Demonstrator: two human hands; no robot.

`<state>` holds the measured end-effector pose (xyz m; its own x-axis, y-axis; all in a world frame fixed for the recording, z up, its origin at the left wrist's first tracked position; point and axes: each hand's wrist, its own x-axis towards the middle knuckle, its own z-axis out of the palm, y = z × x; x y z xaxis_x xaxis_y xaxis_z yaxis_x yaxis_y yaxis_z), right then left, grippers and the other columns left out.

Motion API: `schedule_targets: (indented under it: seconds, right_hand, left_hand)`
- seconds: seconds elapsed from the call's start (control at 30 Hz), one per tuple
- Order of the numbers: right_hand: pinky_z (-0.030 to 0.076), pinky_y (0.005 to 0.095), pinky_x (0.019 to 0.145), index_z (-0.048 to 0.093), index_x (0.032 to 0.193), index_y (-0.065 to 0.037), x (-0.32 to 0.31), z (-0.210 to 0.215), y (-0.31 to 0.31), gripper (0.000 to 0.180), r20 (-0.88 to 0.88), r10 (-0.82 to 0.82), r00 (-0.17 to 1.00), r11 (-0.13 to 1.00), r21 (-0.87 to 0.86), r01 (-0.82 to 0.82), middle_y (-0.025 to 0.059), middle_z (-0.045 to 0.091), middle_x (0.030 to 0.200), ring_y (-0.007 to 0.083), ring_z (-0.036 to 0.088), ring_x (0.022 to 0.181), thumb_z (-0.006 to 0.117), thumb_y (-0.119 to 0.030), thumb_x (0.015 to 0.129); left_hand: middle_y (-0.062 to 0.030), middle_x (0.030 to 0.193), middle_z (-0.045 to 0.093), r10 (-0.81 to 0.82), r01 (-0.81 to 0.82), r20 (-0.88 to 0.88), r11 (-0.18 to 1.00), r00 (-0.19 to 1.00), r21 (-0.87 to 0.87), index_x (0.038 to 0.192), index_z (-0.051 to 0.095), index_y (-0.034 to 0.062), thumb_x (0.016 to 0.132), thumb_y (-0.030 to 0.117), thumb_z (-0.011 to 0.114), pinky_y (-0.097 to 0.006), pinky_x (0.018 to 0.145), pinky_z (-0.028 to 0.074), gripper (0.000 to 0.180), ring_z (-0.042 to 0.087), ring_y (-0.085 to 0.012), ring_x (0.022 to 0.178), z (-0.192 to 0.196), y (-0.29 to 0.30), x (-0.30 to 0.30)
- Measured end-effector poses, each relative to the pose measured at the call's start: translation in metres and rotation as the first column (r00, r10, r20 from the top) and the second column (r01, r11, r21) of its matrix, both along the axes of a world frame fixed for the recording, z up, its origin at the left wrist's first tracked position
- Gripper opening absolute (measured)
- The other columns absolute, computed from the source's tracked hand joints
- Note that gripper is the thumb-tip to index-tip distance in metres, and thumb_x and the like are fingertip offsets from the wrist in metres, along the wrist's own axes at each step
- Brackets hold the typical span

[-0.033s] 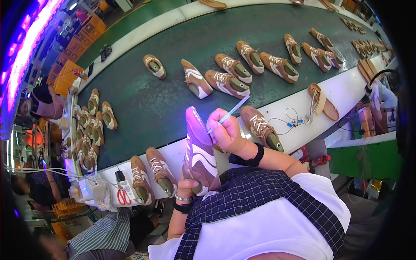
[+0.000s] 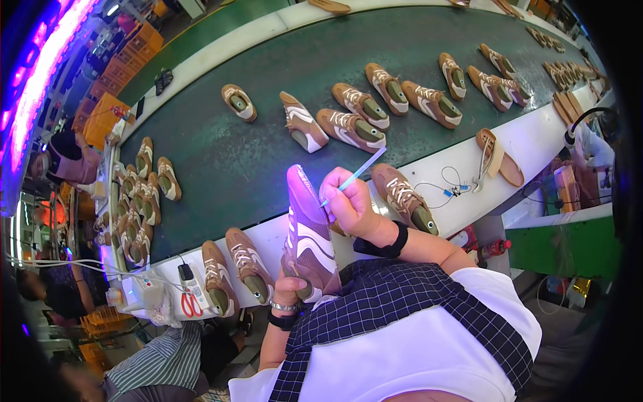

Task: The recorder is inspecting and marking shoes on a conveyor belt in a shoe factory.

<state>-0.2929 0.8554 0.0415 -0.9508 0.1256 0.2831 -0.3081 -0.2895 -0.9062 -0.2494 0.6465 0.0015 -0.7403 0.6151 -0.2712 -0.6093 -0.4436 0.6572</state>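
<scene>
My left hand [image 2: 288, 290] is closed on the heel end of a brown sneaker [image 2: 310, 238] with white side stripes, its toe pointing up and away from me. Violet light falls on the toe. My right hand [image 2: 348, 204] pinches a thin pale-blue pen-like stick [image 2: 362, 169]. The stick's lower tip meets the sneaker's side near the toe; whether it presses there I cannot tell. To the right of my right hand a matching sneaker [image 2: 404, 194] lies on the white ledge. Two more sneakers [image 2: 249, 262] rest on the ledge left of the held one.
Beyond the ledge a green conveyor belt [image 2: 207, 157] carries several scattered sneakers. A power strip [image 2: 189, 291], red scissors [image 2: 191, 305] and a white box [image 2: 142, 293] sit at left. Wires [image 2: 455, 191] and loose soles [image 2: 510, 171] lie at right. Another person [image 2: 157, 355] is at lower left.
</scene>
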Motion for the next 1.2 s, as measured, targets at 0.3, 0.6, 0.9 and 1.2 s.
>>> schedule_targets:
  seconds: [0.3,0.6,0.9,1.2]
  right_hand:
    - [0.038,0.0203,0.048,0.047,0.083,-0.003,0.012,-0.009,-0.004,0.010,-0.080,-0.057,0.995,0.991,0.116,0.066,0.0015,0.051,0.065,0.0044,0.046,0.052,0.043,-0.008,0.091]
    - [0.040,0.0203,0.047,0.049,0.086,-0.004,0.009,0.008,0.004,0.009,-0.017,-0.057,0.998,0.996,-0.065,0.056,0.0003,0.052,0.065,0.0038,0.047,0.051,0.045,-0.010,0.092]
    - [0.036,0.0183,0.046,0.048,0.087,-0.004,-0.006,0.018,0.009,0.009,0.024,-0.190,0.982,0.973,0.139,0.185,-0.0016,0.050,0.064,0.0025,0.045,0.051,0.045,-0.011,0.094]
    - [0.039,0.0222,0.049,0.053,0.086,-0.002,-0.009,0.020,0.013,0.010,0.054,-0.143,0.988,0.974,0.185,0.130,-0.0006,0.051,0.061,0.0050,0.047,0.054,0.049,-0.010,0.091]
  left_hand:
    - [-0.0256,0.116,0.050,-0.023,0.023,0.008,0.999,1.000,-0.027,0.133,0.028,-0.0047,0.045,0.013,0.060,-0.054,0.091,0.046,0.095,0.054,-0.0418,0.107,-0.011,-0.005,0.000]
    - [-0.0270,0.118,0.049,-0.020,0.020,-0.009,0.998,1.000,-0.057,0.132,0.029,-0.0045,0.048,0.015,0.063,-0.052,0.091,0.047,0.093,0.053,-0.0406,0.107,-0.024,-0.009,0.003]
    - [-0.0127,0.109,0.053,-0.020,0.020,0.000,1.000,1.000,-0.011,0.135,0.029,0.0018,0.052,0.010,0.061,-0.032,0.076,0.051,0.089,0.060,-0.0249,0.091,-0.014,-0.003,0.005]
    - [-0.0117,0.111,0.053,0.016,-0.016,-0.034,1.000,0.999,-0.023,0.133,0.031,0.0006,0.052,0.010,0.063,-0.031,0.079,0.050,0.088,0.058,-0.0235,0.094,-0.013,0.003,0.007]
